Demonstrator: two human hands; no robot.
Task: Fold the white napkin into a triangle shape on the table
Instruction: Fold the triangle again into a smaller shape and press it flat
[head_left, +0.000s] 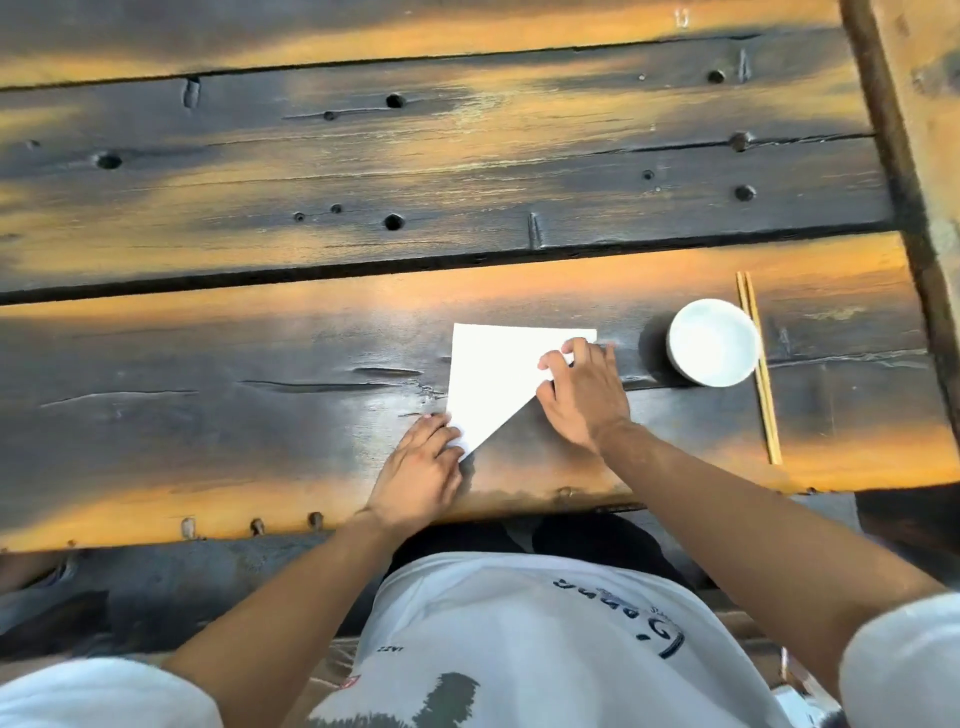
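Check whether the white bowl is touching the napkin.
Apart. The head view shows a strip of bare dark wood between the white bowl and the napkin; the right hand rests on the napkin's near-bowl corner.

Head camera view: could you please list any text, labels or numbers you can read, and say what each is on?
Dark script print on the white T-shirt: upside down and distorted, not readable.
Tiny dark mark lower on it: too small to read.
Napkin, bowl, chopsticks, table: no text.

white napkin (493, 379), white bowl (713, 343), pale wooden chopsticks (759, 369); dark table (311, 156) streaked orange, centre frame.
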